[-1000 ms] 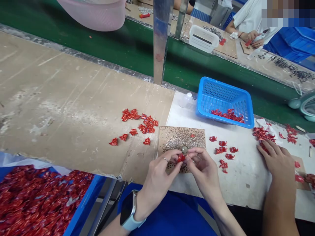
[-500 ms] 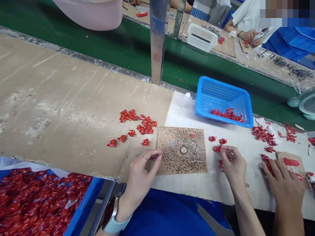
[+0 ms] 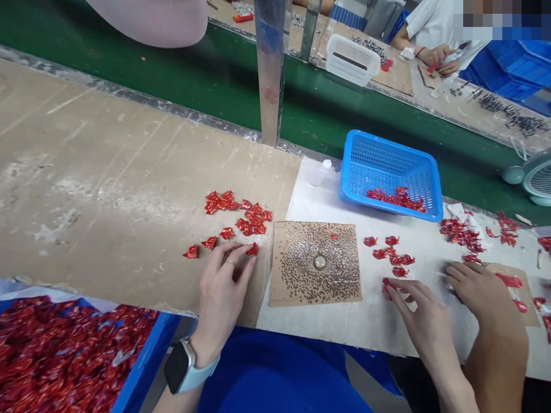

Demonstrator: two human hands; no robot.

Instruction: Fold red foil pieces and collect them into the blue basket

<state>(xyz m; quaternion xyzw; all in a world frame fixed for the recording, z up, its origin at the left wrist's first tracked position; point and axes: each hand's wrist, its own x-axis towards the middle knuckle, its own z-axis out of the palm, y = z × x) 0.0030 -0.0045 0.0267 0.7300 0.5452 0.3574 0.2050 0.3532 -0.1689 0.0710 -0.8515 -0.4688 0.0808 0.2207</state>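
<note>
Left hand and right hand down among the red pieces

Nearest on my feed, the blue bin at lower left is heaped with more of them, and a watch sits behind the left hand. I have the right hand low, thumb and finger curled to a small red piece on the white sheet, touching it; pinched or not, I cannot tell. Just beside it, a blurred co-worker's hand. Between my 2 hands lies the speckled board, a round disc near its middle. Over on the left, thumb and index meet a lone red piece near the board; contact, yes, but firm grip, I cannot tell. Farther up, the blue basket holds red bits, a small bottle beside it, and past the green divider a person in a white top has 2 hands at a red item
</note>
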